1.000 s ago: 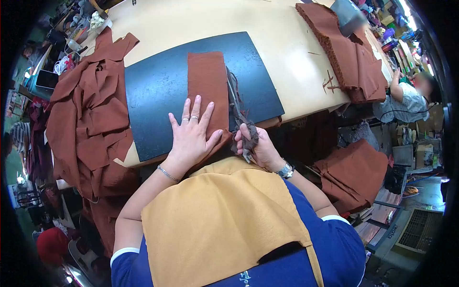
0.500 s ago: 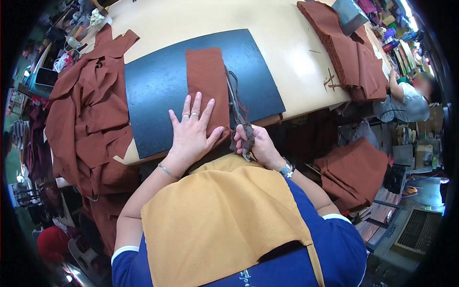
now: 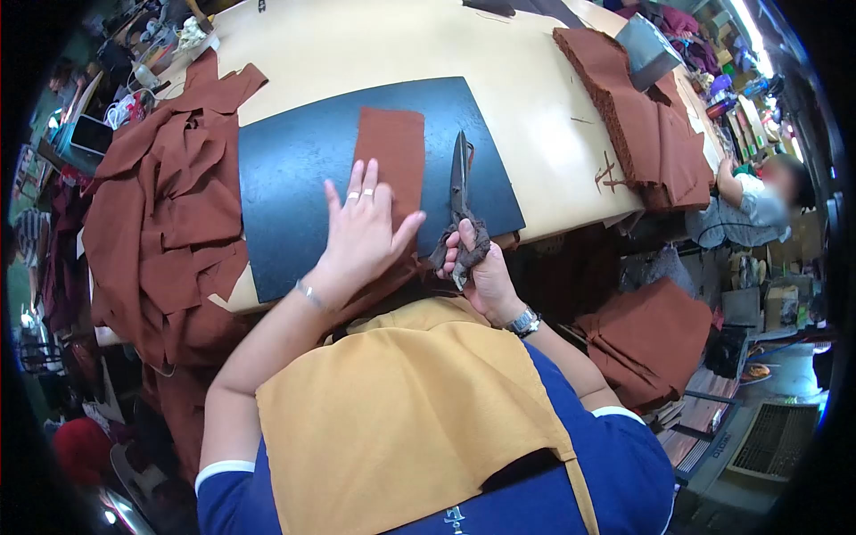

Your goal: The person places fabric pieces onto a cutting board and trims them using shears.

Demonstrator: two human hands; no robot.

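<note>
A strip of rust-brown cloth [image 3: 392,143] lies lengthwise on the black board [image 3: 290,178], its lower end reaching the table's near edge. My left hand [image 3: 364,223] is over the lower part of this strip with its fingers stretched and apart; whether it touches the cloth is hard to tell. In my right hand [image 3: 486,276] is a pair of scissors [image 3: 459,174], their handles wrapped in dark rag. The blades look closed and point away from me over the board, to the right of the strip.
Crumpled brown cloth [image 3: 169,196] is heaped at the left and hangs over the table edge. A folded brown stack [image 3: 642,125] with a metal block [image 3: 646,49] on it lies at right. More brown pieces [image 3: 651,334] sit lower right. Another person [image 3: 749,205] is at far right.
The scissors have swung away from the strip's right edge to the right, blades now plainly visible. My left hand has loosened from lying flat on the cloth and shifted slightly.
</note>
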